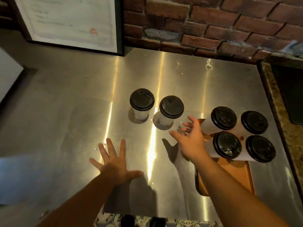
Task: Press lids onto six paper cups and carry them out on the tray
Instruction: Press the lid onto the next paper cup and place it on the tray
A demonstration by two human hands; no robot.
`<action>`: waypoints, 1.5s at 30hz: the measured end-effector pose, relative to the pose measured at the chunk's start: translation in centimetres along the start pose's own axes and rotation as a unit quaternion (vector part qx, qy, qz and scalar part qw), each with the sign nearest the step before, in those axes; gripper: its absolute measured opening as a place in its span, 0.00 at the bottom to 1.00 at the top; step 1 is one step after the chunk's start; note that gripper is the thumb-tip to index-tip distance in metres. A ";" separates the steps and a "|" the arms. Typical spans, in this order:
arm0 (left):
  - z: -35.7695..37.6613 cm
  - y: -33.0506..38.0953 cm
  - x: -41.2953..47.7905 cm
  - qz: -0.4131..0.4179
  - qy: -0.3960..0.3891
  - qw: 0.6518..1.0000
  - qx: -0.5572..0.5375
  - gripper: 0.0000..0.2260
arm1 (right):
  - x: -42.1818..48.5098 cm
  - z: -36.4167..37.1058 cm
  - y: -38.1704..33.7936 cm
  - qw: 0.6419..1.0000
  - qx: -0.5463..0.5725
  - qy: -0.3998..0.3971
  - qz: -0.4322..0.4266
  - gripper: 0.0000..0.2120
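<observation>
Steel counter (73, 104), streaked with light reflections. Two black-lidded cups stand on bare counter, off tray: left cup (142, 99) and right cup (171, 106), near each other, not touching. Brown tray (236, 174) at right carries four more lidded cups in two-by-two block: back-left cup (223, 117), back-right cup (254, 122), front-left cup (227, 145), front-right cup (260, 148). Left hand (114, 163) flat, fingers spread, low over counter, holding nothing. Right hand (188, 141) fingers spread, between right cup and tray's left edge, holding nothing. Brick wall (205, 22) behind; framed sheet (70, 20) back left.
</observation>
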State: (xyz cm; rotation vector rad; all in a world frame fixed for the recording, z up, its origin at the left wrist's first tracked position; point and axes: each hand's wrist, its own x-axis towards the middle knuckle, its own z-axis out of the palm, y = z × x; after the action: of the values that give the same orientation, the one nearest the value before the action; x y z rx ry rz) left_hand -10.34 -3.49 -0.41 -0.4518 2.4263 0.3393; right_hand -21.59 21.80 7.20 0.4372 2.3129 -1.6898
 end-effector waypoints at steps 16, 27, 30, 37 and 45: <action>0.1 1.0 -1.0 0.030 0.099 0.993 -0.052 0.72 | 5.4 1.0 -0.5 0.993 0.013 -0.086 -0.075 0.38; 1.7 0.3 0.3 0.002 0.063 0.998 0.015 0.71 | 6.2 1.0 0.0 0.993 0.017 -0.083 -0.086 0.35; 2.2 -0.1 0.6 0.009 0.081 0.997 0.012 0.71 | 6.0 0.9 -0.1 0.993 0.019 -0.077 -0.087 0.35; 2.3 -0.2 1.1 0.000 0.060 0.998 -0.002 0.71 | 3.8 0.0 -1.0 0.992 0.034 -0.058 -0.103 0.34; 0.9 -1.2 0.9 0.018 -0.007 1.000 0.018 0.67 | -3.9 -1.6 -6.6 0.979 0.071 -0.084 -0.173 0.32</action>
State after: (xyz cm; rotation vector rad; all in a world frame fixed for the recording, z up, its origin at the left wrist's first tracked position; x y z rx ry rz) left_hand -9.99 -4.44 -1.83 -0.3887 2.4247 0.3143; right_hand -20.48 21.03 14.95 -0.0922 2.2496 -1.9689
